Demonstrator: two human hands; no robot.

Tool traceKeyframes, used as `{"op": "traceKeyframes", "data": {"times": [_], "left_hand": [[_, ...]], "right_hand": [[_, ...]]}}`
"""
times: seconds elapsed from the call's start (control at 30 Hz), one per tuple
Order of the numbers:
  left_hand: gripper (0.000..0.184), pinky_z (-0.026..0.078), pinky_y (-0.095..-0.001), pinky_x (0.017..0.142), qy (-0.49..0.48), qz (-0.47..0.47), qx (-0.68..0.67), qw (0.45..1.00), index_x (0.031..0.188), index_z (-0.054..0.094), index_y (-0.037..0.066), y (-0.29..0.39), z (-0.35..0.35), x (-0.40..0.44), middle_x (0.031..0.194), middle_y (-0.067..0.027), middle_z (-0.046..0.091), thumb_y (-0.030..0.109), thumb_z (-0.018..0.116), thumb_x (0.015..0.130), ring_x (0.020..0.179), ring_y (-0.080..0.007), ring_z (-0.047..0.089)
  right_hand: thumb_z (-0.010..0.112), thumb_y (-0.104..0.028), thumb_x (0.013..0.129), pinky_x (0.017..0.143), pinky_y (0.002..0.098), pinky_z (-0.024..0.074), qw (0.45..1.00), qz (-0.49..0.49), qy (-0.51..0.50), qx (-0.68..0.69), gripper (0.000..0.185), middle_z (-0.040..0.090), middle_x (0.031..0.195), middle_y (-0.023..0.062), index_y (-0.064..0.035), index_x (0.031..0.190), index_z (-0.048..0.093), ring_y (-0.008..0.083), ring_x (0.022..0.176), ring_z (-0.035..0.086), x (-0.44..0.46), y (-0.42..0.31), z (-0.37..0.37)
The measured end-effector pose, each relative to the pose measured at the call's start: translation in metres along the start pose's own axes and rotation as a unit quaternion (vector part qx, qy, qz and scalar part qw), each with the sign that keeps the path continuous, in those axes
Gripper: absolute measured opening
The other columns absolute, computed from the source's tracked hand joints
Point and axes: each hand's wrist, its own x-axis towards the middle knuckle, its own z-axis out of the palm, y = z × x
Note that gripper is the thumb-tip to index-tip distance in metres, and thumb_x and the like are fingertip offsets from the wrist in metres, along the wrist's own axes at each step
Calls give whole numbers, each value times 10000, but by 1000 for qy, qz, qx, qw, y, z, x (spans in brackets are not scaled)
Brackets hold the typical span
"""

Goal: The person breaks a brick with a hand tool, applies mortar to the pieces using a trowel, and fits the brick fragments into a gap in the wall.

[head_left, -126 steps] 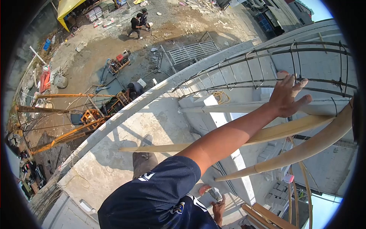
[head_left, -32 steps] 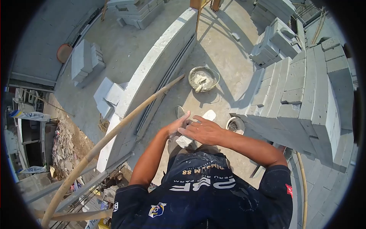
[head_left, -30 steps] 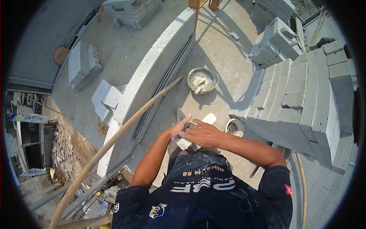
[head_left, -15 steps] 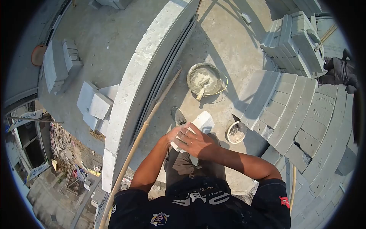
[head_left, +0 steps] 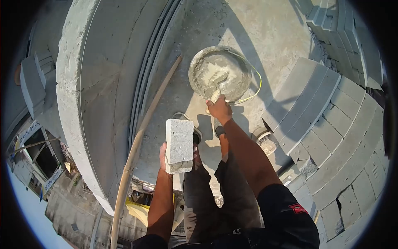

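Note:
My left hand (head_left: 164, 157) grips a pale rectangular block (head_left: 180, 141) near its lower end, and the block is held upright above my legs. A strip of grey mortar shows along the block's lower edge. Ahead, my right hand (head_left: 219, 109) is closed around the handle of a trowel (head_left: 216, 95). The trowel's blade lies in the wet mortar (head_left: 231, 84) inside a round bucket (head_left: 195, 68), whose yellowish handle hangs to the right.
A bamboo pole (head_left: 146, 120) leans along the curved wall (head_left: 68, 89) at the left. Stacked grey blocks (head_left: 344, 124) fill the right side. A smaller bucket (head_left: 266, 143) stands beside them. Beyond the wall, the ground is far below.
The hands, together over the block earlier, are now apart. My left hand has lifted the block, and my right hand has reached forward and taken the trowel. The bucket appears closer.

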Motion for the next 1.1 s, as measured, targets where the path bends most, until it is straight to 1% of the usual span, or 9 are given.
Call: {"op": "traceKeyframes", "data": {"times": [0.13, 0.2, 0.33, 0.43, 0.57, 0.7, 0.77, 0.87, 1.1], "left_hand": [[932, 498, -610, 951, 23, 31, -65, 997, 1495, 339, 47, -22, 5, 16, 1356, -257, 509, 648, 580, 825, 1147, -487, 573], [948, 499, -611, 948, 27, 44, -77, 996, 1508, 331, 70, -31, 6, 20, 1380, -239, 494, 657, 588, 810, 1162, -487, 566], [913, 478, -652, 940, -20, 65, -94, 993, 1527, 325, 148, -39, 17, 27, 1431, -185, 465, 642, 602, 811, 1182, -499, 546], [904, 471, -659, 945, -27, 74, -100, 992, 1526, 331, 159, -38, 30, 31, 1430, -172, 470, 635, 610, 809, 1172, -512, 548], [919, 458, -652, 967, -31, 87, -81, 992, 1516, 344, 135, -32, 40, 39, 1382, -194, 508, 674, 577, 809, 1183, -517, 543], [919, 465, -633, 980, -6, 105, -53, 993, 1504, 359, 111, -28, 41, 41, 1342, -210, 542, 701, 535, 821, 1179, -509, 558], [913, 499, -614, 944, -1, 100, -46, 994, 1504, 360, 115, -26, 41, 38, 1351, -204, 535, 687, 550, 818, 1151, -479, 583], [899, 542, -587, 897, 17, 103, -37, 994, 1495, 372, 109, -23, 41, 32, 1340, -197, 544, 671, 561, 819, 1109, -440, 618], [845, 576, -557, 851, 56, 113, -51, 991, 1464, 409, 96, -25, 26, 25, 1295, -189, 576, 632, 573, 833, 1074, -414, 642]], "right_hand": [[751, -420, 799, 934, 482, 493, 997, 60, -23, 39, 922, 637, 1123, 334, 86, 1378, 242, 450, 1121, 616, 18, -12, 10], [760, -364, 774, 919, 467, 501, 996, 61, 37, 61, 776, 655, 1101, 282, 79, 1287, 381, 415, 1090, 627, 25, -9, 13], [702, -241, 780, 683, 417, 530, 874, 156, -65, 456, 335, 620, 878, 96, 19, 962, 594, 270, 785, 606, 46, 6, -29], [636, -184, 893, 519, 289, 487, 664, 118, -227, 703, 159, 603, 770, 64, -38, 942, 597, 133, 582, 560, 58, 25, -39], [664, -184, 895, 500, 294, 488, 876, 109, -175, 437, 184, 601, 735, 70, -21, 950, 598, 153, 544, 571, 6, 22, -75], [691, -164, 867, 484, 316, 492, 928, 93, -94, 349, 212, 615, 747, 72, -2, 958, 589, 162, 537, 580, -31, 45, -85], [723, -222, 812, 642, 377, 533, 990, -68, 47, 116, 409, 659, 795, 159, 31, 1089, 562, 273, 674, 674, -31, 61, -79], [708, -225, 801, 754, 427, 537, 987, 15, -60, 146, 480, 674, 918, 230, 40, 1151, 514, 359, 840, 694, -22, 51, -91], [658, -232, 833, 819, 458, 536, 982, -125, 9, -142, 457, 689, 959, 259, 50, 1171, 534, 403, 948, 677, -9, -4, -78]]}}
